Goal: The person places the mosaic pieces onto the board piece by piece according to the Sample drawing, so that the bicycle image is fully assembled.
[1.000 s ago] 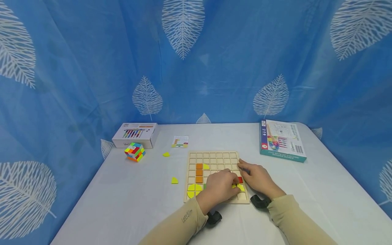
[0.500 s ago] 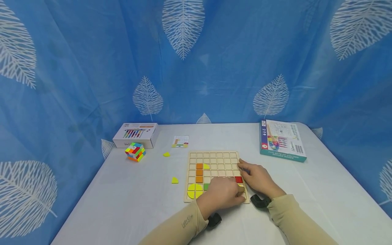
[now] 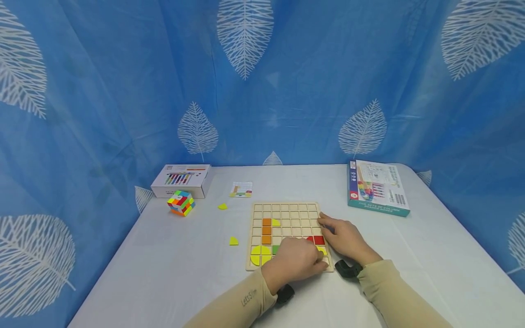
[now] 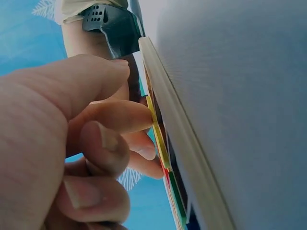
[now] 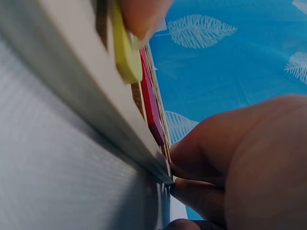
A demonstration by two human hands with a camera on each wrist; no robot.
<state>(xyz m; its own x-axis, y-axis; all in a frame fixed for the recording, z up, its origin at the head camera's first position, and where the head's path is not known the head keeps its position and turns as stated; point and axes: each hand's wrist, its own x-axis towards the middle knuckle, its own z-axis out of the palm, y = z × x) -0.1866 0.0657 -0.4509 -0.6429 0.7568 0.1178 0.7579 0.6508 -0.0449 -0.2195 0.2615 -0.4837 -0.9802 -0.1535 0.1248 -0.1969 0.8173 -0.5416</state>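
Note:
A wooden grid board (image 3: 295, 208) lies flat and carries orange squares (image 3: 267, 231), yellow quarter-circle tiles (image 3: 260, 255), a green tile (image 3: 275, 249) and red tiles (image 3: 319, 240). Reaching over its lower right part, my left hand (image 3: 293, 260) touches a yellow tile (image 4: 161, 146) with its outstretched index finger. The other fingers of that hand are bent and hold nothing in the left wrist view. My right hand (image 3: 346, 237) pinches the board's right edge between thumb and finger, as the right wrist view shows. Some lower cells are hidden behind the left hand.
Two loose yellow quarter tiles, an upper one (image 3: 223, 206) and a lower one (image 3: 234, 241), lie left of the board. A pattern card (image 3: 241, 189) is behind them. A puzzle cube (image 3: 181, 203) stands before a white box (image 3: 181, 181); a flat box (image 3: 378, 188) is at back right.
My left hand has gone from bent fingertips at the right-hand cells to an outstretched index finger on the yellow tile. More red now shows above it. My right hand stays at the board's edge.

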